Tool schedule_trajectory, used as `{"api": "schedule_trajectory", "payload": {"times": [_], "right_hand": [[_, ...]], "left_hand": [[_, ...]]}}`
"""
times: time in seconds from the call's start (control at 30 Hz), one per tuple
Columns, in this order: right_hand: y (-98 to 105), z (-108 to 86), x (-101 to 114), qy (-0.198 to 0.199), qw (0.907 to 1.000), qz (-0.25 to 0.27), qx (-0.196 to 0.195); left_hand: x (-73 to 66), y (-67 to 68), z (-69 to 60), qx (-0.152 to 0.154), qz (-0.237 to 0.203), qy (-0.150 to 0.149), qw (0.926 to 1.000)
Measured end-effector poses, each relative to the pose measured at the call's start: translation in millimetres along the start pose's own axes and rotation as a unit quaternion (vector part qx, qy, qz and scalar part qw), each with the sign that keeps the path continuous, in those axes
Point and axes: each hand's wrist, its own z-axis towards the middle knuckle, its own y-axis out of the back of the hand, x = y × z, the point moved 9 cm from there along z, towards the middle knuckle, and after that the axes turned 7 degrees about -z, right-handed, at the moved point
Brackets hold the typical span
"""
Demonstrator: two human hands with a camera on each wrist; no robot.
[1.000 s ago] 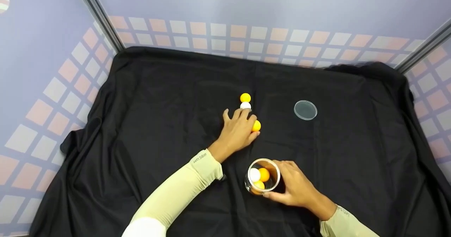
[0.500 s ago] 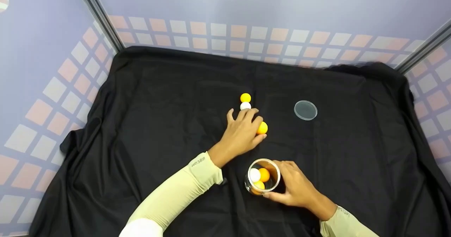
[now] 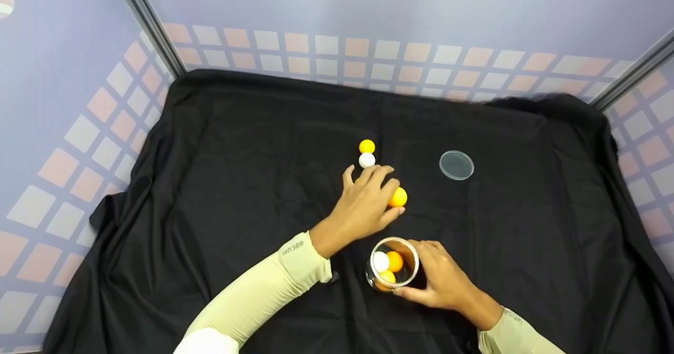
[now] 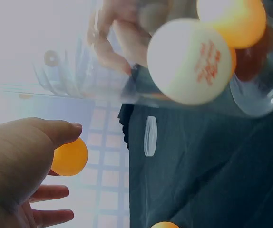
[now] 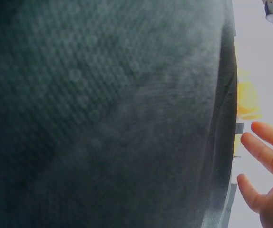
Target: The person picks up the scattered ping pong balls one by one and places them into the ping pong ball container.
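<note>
Ball in hand: a smooth, orange, plastic-looking sphere (image 3: 398, 197), held over the black cloth (image 3: 253, 185), on the far side of the jar and well apart from its mouth.
Handling of the ball: judged hollow and very light, with a stiff, slick shell; likely to roll if loosed and to dent under a hard squeeze.
Where to grip: opposite sides at the widest girth, with slight pressure.
Left hand: the left hand (image 3: 363, 204) reaches from the near left, back uppermost; thumb and forefinger pinch the ball, the other fingers spread out past it.
Jar: a clear, rigid-looking cylinder (image 3: 394, 238), apparently upright, mouth facing up; a white ball with red print (image 3: 380, 261) and at least two orange balls (image 3: 395, 262) lie inside. Its smooth wall may slip, so an encircling hold suits it.
Right hand: the right hand (image 3: 442, 275) comes from the near right, its thumb on the near side and its fingers around the far side, gripping the wall.
Loose balls: a yellow-orange ball (image 3: 367, 146) and a plain white ball (image 3: 367, 159) appear to touch, far of the left hand; another orange ball is mostly hidden by that hand.
Disc: a shallow, clear, round lid-like piece (image 3: 456, 165) lies flat at far right.
</note>
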Motion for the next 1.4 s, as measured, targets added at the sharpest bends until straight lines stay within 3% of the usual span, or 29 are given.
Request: {"api": "schedule_trajectory", "payload": {"times": [0.47,1.0,1.4], "right_hand": [[-1,0.9,0,-0.007,1.0,0.003,0.006],[-2,1.1,-1,-0.008,0.9999,0.005,0.014],[-2,0.3,0,-0.004,0.9999,0.0,0.011]], "left_hand": [[-14.6,12.5,-8.5,-0.021,0.02,-0.029,0.9991],[-39.2,27.8,-20.3,-0.014,0.009,-0.062,0.9979],[-44.5,30.0,-30.1,-0.008,-0.004,-0.076,0.9971]]}}
